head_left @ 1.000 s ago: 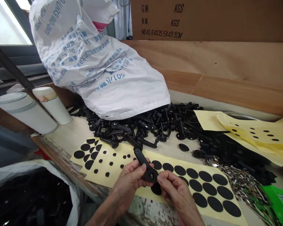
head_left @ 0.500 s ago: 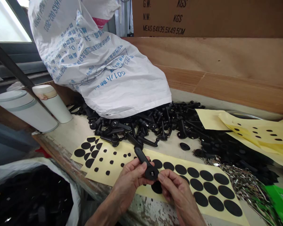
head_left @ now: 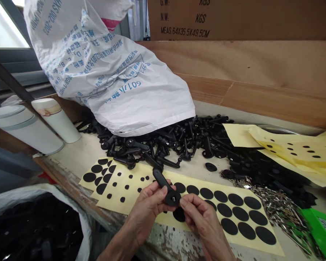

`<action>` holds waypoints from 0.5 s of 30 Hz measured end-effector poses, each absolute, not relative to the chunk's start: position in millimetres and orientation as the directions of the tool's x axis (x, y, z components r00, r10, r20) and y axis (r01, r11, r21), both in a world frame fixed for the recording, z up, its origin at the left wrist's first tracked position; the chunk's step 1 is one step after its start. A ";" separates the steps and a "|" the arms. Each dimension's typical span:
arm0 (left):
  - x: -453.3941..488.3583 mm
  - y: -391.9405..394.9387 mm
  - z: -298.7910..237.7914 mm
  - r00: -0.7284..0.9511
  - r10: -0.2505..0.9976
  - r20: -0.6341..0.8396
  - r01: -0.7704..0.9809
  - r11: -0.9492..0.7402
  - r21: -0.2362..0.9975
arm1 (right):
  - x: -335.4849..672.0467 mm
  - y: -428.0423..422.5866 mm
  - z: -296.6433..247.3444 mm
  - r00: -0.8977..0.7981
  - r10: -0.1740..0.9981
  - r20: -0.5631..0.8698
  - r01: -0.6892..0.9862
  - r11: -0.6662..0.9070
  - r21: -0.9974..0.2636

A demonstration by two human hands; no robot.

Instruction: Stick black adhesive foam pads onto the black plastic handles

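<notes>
A black crank handle (head_left: 160, 179) lies in my left hand (head_left: 148, 206), thumb on top and fingers beneath, its arm pointing away from me. Its round end faces up, with a small metallic spot in the centre. My right hand (head_left: 201, 217) is closed in a pinch at the right rim of that round end; anything thin between the fingertips is hidden. Under both hands is a yellow backing sheet (head_left: 273, 250) bearing rows of black round pads (head_left: 246, 231). To the left, another yellow sheet (head_left: 114, 201) carries small black dots.
A heap of black crank handles (head_left: 186, 145) spills from a white printed sack (head_left: 152, 105). Metal pins (head_left: 277, 214) and a green container (head_left: 319, 228) are at right. Two pale flasks (head_left: 67, 127) stand left. A lined bin of black parts (head_left: 38, 224) sits below the bench edge.
The view has shifted slightly, so everything sits a little further left. Both hands keep the same hold around the crank handle.
</notes>
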State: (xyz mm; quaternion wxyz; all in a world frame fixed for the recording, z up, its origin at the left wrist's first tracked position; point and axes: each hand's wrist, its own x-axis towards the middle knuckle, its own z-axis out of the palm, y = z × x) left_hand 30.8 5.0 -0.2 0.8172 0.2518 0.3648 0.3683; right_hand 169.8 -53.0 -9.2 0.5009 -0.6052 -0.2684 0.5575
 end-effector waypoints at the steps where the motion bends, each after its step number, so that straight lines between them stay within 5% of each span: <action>1: 30.8 5.1 -0.5 0.462 0.785 -0.413 -0.418 0.603 0.679 | 169.7 -53.1 -9.0 0.231 0.881 -0.412 -0.246 -0.357 -0.901; 15: 30.7 5.5 -0.1 0.457 0.784 -0.420 -0.424 0.607 0.672 | 170.1 -52.9 -6.0 0.220 0.868 -0.446 -0.269 -0.385 -0.883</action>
